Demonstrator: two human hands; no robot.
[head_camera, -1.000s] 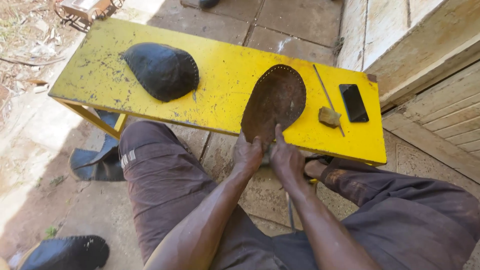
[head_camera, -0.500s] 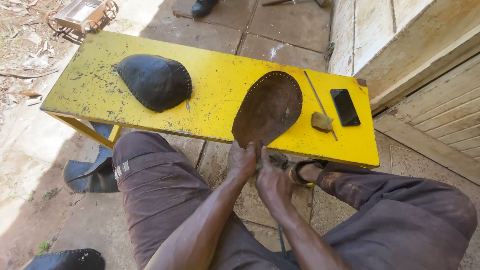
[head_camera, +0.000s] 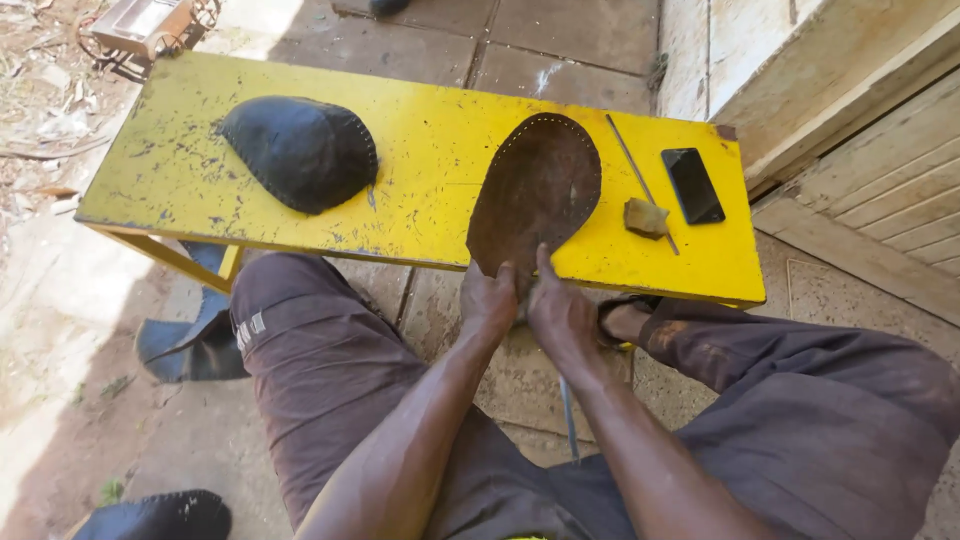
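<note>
A brown oval leather piece (head_camera: 537, 190) with stitch holes along its rim lies on the yellow bench (head_camera: 420, 170), its near end hanging over the front edge. My left hand (head_camera: 487, 299) and my right hand (head_camera: 560, 305) both grip that near end, thumbs on top, side by side. A black domed leather piece (head_camera: 300, 150) rests on the bench's left part, apart from both hands.
On the bench's right end lie a thin metal rod (head_camera: 640, 180), a small tan lump (head_camera: 646, 217) and a black phone (head_camera: 693, 185). Dark leather scraps (head_camera: 190, 345) sit on the ground left of my knee. A wooden step (head_camera: 850, 110) rises at right.
Both hands have stayed on the leather piece's near end while the view shifted slightly. The leather piece lies a bit flatter on the bench.
</note>
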